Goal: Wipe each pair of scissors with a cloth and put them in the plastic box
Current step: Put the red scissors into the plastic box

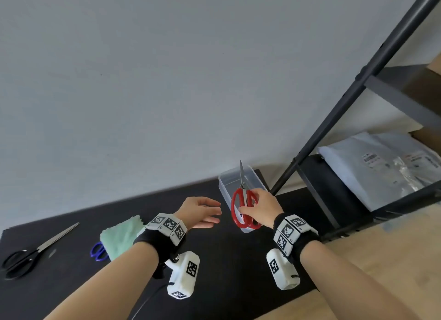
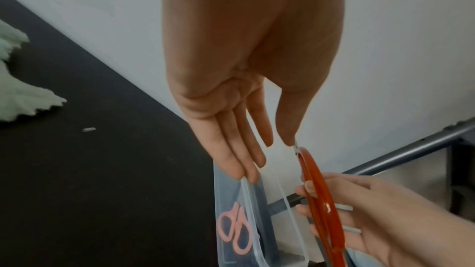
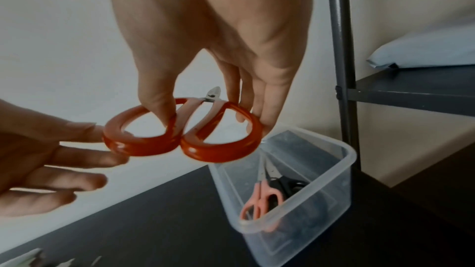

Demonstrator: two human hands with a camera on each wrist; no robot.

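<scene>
My right hand [image 1: 259, 206] pinches the red-handled scissors [image 1: 244, 205] by their loops [image 3: 180, 139], blades pointing up and away, above the clear plastic box [image 1: 229, 179]. In the box [image 3: 342, 170] lie pink-handled scissors [image 3: 259, 200] and a black-handled pair [image 3: 285, 186]. My left hand [image 1: 202, 212] hovers just left of the red scissors, fingers straight and holding nothing [image 2: 244, 149]. The green cloth [image 1: 119, 236] lies on the black table [image 1: 214, 260], partly over blue-handled scissors [image 1: 97, 250]. Black-handled scissors [image 1: 31, 255] lie at the far left.
A dark metal shelf rack [image 1: 358, 105] stands to the right of the box, with a white plastic parcel [image 1: 381, 167] on its lower shelf. A pale wall [image 1: 167, 81] runs behind the table. The light wooden floor [image 1: 381, 260] shows at the right.
</scene>
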